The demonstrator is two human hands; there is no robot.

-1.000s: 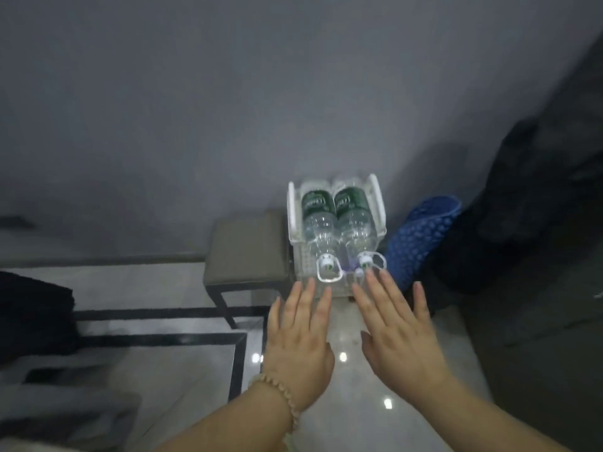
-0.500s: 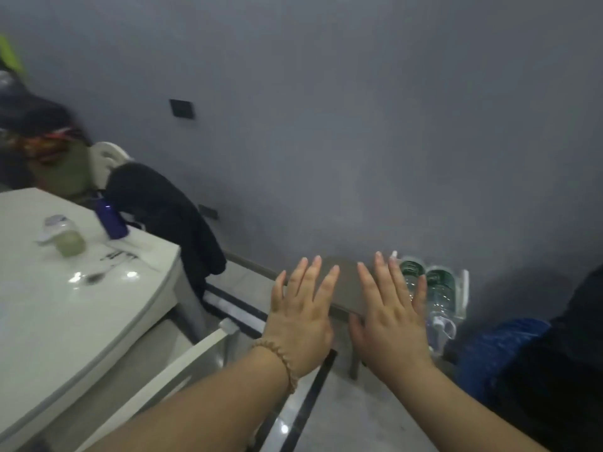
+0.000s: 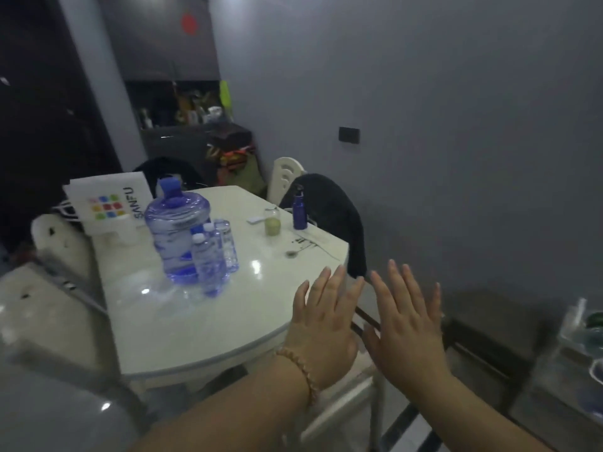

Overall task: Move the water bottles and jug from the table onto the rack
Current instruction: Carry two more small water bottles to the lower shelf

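Both my hands are hovering empty, fingers spread.
The jug point(image 3: 177, 230) and bottles point(image 3: 208, 261) are standing up-left of my left hand point(image 3: 323, 324); right hand point(image 3: 408, 324) alongside.

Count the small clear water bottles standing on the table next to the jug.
3, clustered upright on the table right of the big blue jug: front bottle, middle bottle, back bottle. They overlap, so another could be hidden behind them or the jug.
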